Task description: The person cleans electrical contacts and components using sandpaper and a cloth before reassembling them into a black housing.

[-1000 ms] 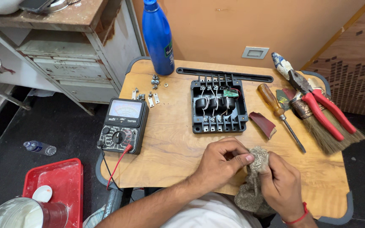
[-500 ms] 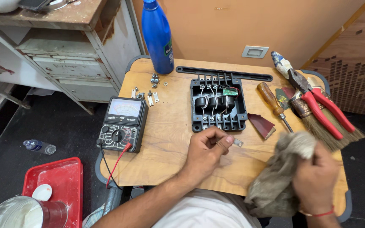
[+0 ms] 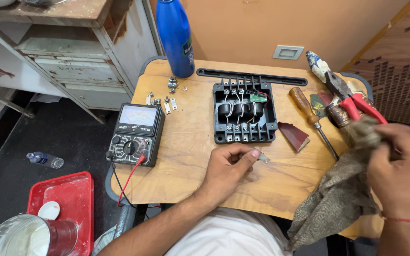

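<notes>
My left hand (image 3: 228, 167) rests on the wooden table (image 3: 186, 142) just below the open black electrical box (image 3: 245, 113) and pinches a small clear part (image 3: 263, 157) between thumb and fingers. My right hand (image 3: 402, 166) is at the right edge, gripping a grey-brown cloth (image 3: 340, 194) that hangs down over the table's corner. Inside the box are black coils, thin wires and rows of screw terminals.
An analog multimeter (image 3: 135, 134) with red and black leads lies at left. A blue bottle (image 3: 175, 35), loose screws (image 3: 172, 85), a black strip (image 3: 252, 76), a wooden-handled screwdriver (image 3: 312, 118), red pliers (image 3: 352, 97) and a dark red scrap (image 3: 294, 135) sit around the box. A red tray (image 3: 69, 199) stands on the floor.
My right hand pulled the cloth away from my left hand and carried it to the right edge. My left hand kept the small clear part and stayed near the box.
</notes>
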